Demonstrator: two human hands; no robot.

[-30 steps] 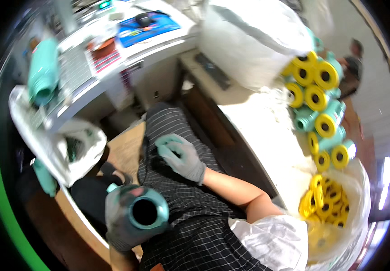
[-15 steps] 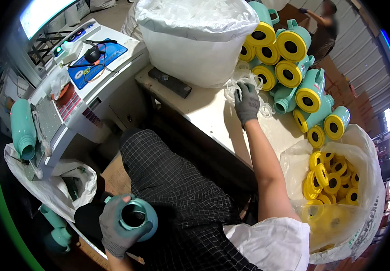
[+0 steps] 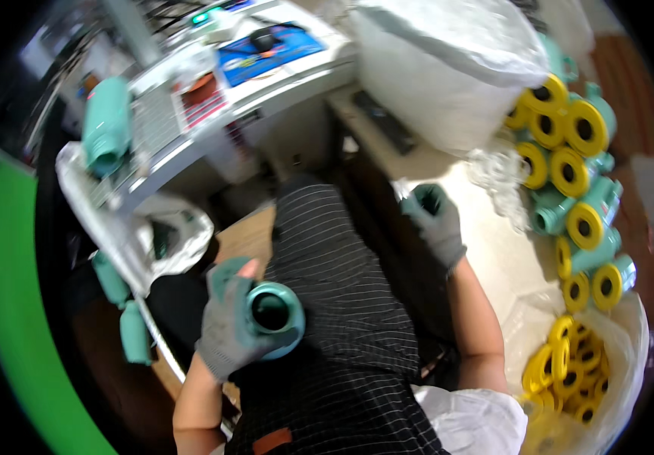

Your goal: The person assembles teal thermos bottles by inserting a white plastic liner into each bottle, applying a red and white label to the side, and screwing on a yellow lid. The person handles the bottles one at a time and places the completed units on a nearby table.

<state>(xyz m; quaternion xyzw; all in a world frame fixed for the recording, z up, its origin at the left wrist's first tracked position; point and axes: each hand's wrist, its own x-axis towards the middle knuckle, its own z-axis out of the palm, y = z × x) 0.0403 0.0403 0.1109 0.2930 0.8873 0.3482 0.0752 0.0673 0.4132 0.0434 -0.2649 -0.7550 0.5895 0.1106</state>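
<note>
In my gloved left hand (image 3: 228,326) is a teal plastic bottle (image 3: 291,311), held over my lap with its round dark mouth facing up. The fingers wrap around its body. My gloved right hand (image 3: 437,224) hovers over the near edge of the white table, fingers curled together. A small pale piece, blurred, shows at its fingertips; it looks like a white ring (image 3: 401,191). Behind that hand, a loose pile of white rings (image 3: 500,178) lies on the table beside a large white sack (image 3: 456,83).
Teal bottles with yellow bases (image 3: 569,171) are stacked at the right. A clear bag of yellow rings (image 3: 569,371) stands nearer me. At left are a desk with a blue mat (image 3: 270,57), a lying teal bottle (image 3: 107,125) and an open white bag (image 3: 190,235).
My right hand has drawn back from the white ring pile toward me, fingers now closed. The head view has shifted, and my left hand still grips the bottle.
</note>
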